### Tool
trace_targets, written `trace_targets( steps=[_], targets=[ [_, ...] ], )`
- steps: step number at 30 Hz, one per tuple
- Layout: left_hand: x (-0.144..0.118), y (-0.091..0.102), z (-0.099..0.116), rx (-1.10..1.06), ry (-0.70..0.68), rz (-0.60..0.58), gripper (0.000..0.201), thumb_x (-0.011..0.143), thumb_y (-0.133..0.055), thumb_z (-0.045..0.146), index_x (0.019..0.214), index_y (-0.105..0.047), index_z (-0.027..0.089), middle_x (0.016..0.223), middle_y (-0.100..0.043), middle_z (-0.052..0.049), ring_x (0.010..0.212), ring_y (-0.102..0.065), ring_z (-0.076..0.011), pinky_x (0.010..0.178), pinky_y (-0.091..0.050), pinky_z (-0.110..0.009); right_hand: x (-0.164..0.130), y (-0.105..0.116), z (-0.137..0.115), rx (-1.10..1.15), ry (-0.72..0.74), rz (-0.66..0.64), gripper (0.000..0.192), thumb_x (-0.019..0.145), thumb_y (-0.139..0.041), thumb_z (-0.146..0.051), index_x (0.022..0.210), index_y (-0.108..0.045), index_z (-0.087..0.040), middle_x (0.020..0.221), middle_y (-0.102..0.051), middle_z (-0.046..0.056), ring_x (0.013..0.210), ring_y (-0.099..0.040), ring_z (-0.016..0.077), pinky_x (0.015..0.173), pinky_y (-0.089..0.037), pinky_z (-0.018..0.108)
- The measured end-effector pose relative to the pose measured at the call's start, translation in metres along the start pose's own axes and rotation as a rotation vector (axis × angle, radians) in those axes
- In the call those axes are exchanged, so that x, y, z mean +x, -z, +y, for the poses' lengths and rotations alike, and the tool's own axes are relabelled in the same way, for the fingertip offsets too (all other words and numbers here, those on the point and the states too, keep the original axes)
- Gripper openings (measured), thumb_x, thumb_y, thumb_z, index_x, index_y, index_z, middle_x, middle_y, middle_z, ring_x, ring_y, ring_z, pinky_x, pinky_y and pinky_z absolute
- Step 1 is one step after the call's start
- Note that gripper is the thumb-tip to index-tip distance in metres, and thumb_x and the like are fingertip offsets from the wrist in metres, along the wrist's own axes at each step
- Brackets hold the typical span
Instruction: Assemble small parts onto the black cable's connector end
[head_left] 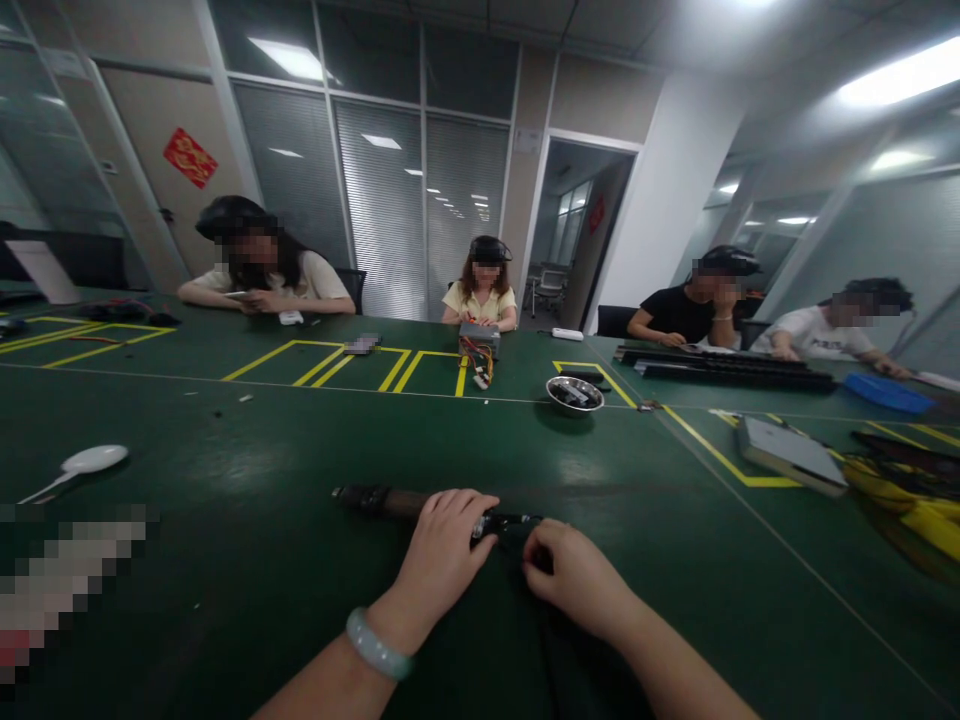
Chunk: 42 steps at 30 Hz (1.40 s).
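A dark rod-like thing (401, 502) with a brownish middle stretch and a thicker black end lies crosswise on the green table in front of me. My left hand (450, 530), with a pale green bangle on its wrist, is wrapped over its right part, thumb on the near side. Past that thumb, a thin black part with light marks (514, 520) reaches toward my right hand (566, 565). The fingers of my right hand are curled into a pinch at this end; whatever lies between them is hidden.
A metal bowl (575, 396) of dark parts stands beyond my hands. Further off is a power supply box with cables (480, 345). A white spoon-shaped thing (94, 460) lies left, a silver flat box (791, 455) right. Several people sit across the table.
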<state>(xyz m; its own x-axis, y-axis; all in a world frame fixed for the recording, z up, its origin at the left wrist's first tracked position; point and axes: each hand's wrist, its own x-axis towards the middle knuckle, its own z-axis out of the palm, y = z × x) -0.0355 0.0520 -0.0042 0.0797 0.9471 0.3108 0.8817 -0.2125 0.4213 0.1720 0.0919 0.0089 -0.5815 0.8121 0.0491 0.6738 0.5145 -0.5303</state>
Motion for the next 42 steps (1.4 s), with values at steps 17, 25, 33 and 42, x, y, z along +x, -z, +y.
trace_targets(
  steps=[17,25,33,42],
  targets=[
    [-0.003,0.006,0.006,0.213,-0.164,-0.062,0.037,0.083,-0.058,0.023,0.119,-0.059,0.032,0.108,-0.061,-0.002,0.098,-0.053,-0.0233,0.084,-0.039,-0.039,0.008,-0.018,0.021,0.519,-0.044,0.019,0.014,0.088,-0.058,-0.029,0.094,-0.066,-0.019,0.084,-0.068,0.001,0.074,-0.061,0.0134,0.064,-0.044,0.022],
    [-0.002,0.001,0.0,0.171,-0.201,-0.056,0.037,0.085,-0.058,0.027,0.122,-0.057,0.03,0.113,-0.062,-0.002,0.104,-0.054,-0.0224,0.091,-0.04,-0.04,0.011,-0.018,0.027,0.608,-0.035,-0.044,0.011,0.088,-0.059,-0.027,0.094,-0.064,-0.019,0.083,-0.067,0.0,0.073,-0.061,0.0119,0.063,-0.045,0.021],
    [0.003,-0.002,-0.001,0.178,-0.163,-0.111,0.027,0.089,-0.058,0.037,0.115,-0.06,0.031,0.109,-0.064,0.0,0.099,-0.057,-0.0214,0.086,-0.042,-0.038,0.01,-0.013,0.025,0.536,-0.051,-0.045,0.013,0.087,-0.061,-0.031,0.091,-0.067,-0.02,0.078,-0.067,-0.001,0.07,-0.06,0.0121,0.061,-0.043,0.021],
    [-0.003,0.001,0.001,0.188,-0.176,-0.142,0.025,0.089,-0.055,0.035,0.113,-0.061,0.031,0.109,-0.064,0.0,0.098,-0.058,-0.0222,0.085,-0.043,-0.039,0.003,-0.006,0.018,0.223,0.013,-0.027,0.003,0.078,-0.064,-0.022,0.079,-0.063,-0.02,0.072,-0.065,-0.003,0.062,-0.056,0.01,0.056,-0.037,0.02]
  ],
)
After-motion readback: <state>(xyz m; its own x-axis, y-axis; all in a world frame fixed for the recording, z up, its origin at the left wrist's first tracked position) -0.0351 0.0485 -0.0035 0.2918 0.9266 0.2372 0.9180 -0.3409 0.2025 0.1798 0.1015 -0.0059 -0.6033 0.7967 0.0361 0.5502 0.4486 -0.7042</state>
